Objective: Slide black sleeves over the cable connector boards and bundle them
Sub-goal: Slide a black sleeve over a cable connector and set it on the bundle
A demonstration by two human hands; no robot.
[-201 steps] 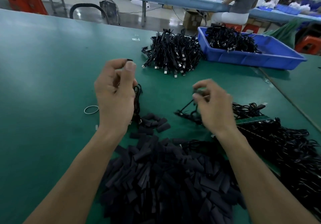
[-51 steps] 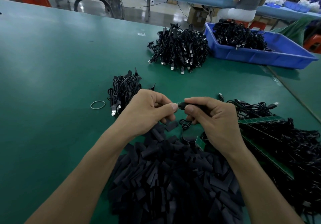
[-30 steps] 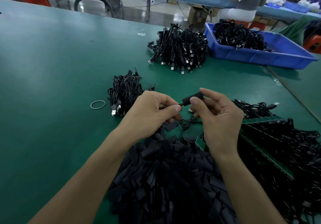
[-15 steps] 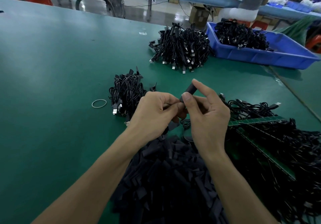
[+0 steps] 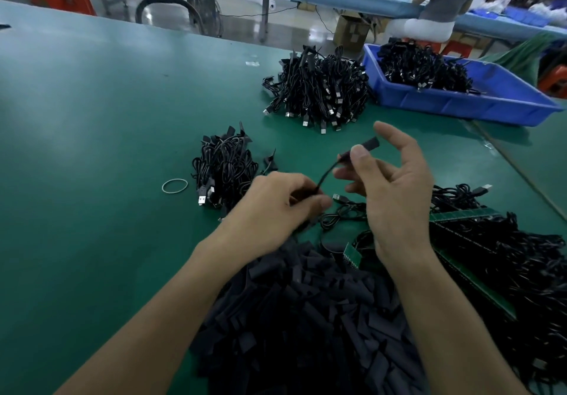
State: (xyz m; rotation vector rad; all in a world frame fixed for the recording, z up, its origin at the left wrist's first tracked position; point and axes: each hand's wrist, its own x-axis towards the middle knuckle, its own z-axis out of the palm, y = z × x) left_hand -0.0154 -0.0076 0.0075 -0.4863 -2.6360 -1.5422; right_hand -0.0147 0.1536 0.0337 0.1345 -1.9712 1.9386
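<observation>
With one sleeve (image 5: 366, 146) pinched on its board under the right hand (image 5: 395, 198)'s thumb, other fingers spread, and the left hand (image 5: 276, 207) pinching its cable (image 5: 325, 177) above the middle of the surface (image 5: 92, 118), a small sleeved batch (image 5: 224, 170) lay unbanded beside a rubber band (image 5: 175, 185), and the near-edge heap of loose sleeves (image 5: 306, 318) suggested much work was left.

Two bare forearms (image 5: 159, 318) are seen, uncovered as far as the frame's lower edge. The left hand (image 5: 276, 207) and right hand (image 5: 395, 204) are likewise bare. Short, trimmed nails are shown on the thumbs (image 5: 360, 161), and the fingers (image 5: 395, 141) are seen to be slender.
</observation>
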